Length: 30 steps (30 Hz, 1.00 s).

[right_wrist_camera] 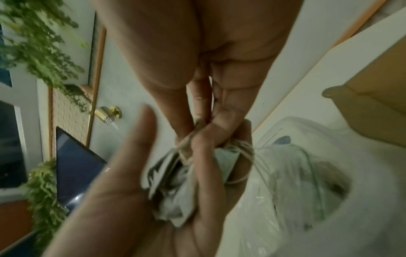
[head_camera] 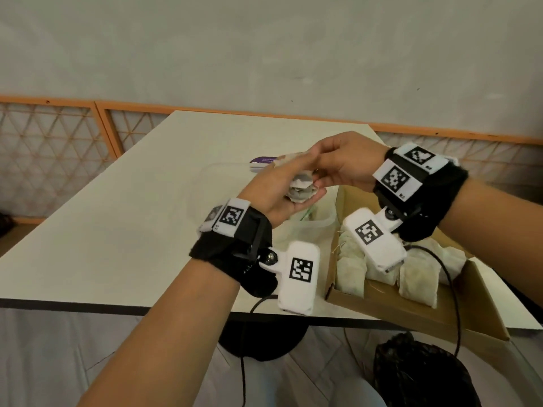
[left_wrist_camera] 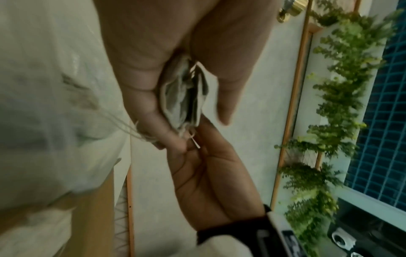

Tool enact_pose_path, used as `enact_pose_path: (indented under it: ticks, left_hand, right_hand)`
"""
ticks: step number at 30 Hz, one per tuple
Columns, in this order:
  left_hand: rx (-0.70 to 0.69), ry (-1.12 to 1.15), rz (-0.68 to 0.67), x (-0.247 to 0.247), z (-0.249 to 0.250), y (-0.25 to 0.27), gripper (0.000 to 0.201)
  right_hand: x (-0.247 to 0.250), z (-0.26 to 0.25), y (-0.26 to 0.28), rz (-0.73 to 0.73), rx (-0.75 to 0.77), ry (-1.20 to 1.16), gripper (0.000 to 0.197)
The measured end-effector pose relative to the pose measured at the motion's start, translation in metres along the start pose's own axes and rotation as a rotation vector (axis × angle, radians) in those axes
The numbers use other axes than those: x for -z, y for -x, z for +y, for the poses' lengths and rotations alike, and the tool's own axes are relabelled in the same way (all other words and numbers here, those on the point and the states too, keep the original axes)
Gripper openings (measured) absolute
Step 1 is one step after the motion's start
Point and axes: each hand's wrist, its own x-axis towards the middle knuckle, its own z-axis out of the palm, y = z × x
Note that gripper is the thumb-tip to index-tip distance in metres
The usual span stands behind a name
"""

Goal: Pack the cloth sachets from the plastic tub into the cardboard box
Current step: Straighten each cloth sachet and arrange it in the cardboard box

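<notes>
A crumpled grey-white cloth sachet [head_camera: 299, 191] lies in the cupped palm of my left hand [head_camera: 289, 183], held above the clear plastic tub [head_camera: 308, 230]. In the left wrist view the sachet [left_wrist_camera: 184, 97] sits between that hand's curled fingers and thumb. My right hand [head_camera: 321, 179] reaches in from the right, and its fingertips [right_wrist_camera: 206, 133] pinch the sachet [right_wrist_camera: 175, 182] at its tied string end. The cardboard box [head_camera: 482, 306] stands to the right of the tub, with several pale sachets [head_camera: 417, 282] in rows inside it. More cloth shows dimly inside the tub [right_wrist_camera: 307, 173].
The tub and box stand near the front right of a cream table [head_camera: 123, 230]. A purple flat thing [head_camera: 263, 163] lies behind the tub. Black cables [head_camera: 449, 289] trail off the table's front edge. A dark bag [head_camera: 420, 374] sits on the floor below.
</notes>
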Motion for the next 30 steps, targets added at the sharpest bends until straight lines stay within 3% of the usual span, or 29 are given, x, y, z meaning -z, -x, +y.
enact_pose_path:
  ticks: [3, 6, 9, 12, 15, 18, 21, 27, 30]
  left_hand:
    - [0.005, 0.049, 0.028, -0.016, -0.023, 0.006, 0.008]
    - [0.005, 0.107, -0.045, -0.030, -0.044, 0.011, 0.015]
    - [-0.018, 0.184, -0.098, -0.047, -0.062, 0.014, 0.027]
    - [-0.020, 0.256, -0.113, -0.061, -0.080, 0.016, 0.022]
    - [-0.005, 0.290, -0.086, -0.065, -0.100, 0.016, 0.013]
    - [-0.018, 0.281, -0.062, -0.065, -0.109, 0.015, 0.015]
    - [-0.034, 0.261, -0.055, -0.065, -0.109, 0.014, 0.012]
    - [-0.005, 0.120, -0.091, -0.071, -0.113, 0.007, 0.006]
    - [0.046, 0.052, -0.076, -0.073, -0.114, 0.005, 0.007]
  right_hand:
    - [0.017, 0.011, 0.030, 0.059, -0.004, -0.061, 0.007]
    - [0.048, 0.034, 0.068, 0.213, -0.018, 0.005, 0.013]
    - [0.080, 0.067, 0.111, 0.368, -0.087, -0.121, 0.019]
    - [0.098, 0.101, 0.150, 0.560, -0.081, -0.354, 0.021]
    - [0.097, 0.133, 0.177, 0.708, -0.140, -0.361, 0.021]
    - [0.084, 0.159, 0.187, 0.674, -0.166, -0.472, 0.044]
    - [0.068, 0.174, 0.178, 0.591, -0.137, -0.480, 0.055]
    - [0.055, 0.179, 0.149, 0.641, -0.056, -0.456, 0.049]
    - [0.052, 0.169, 0.147, 0.791, 0.029, -0.290, 0.039]
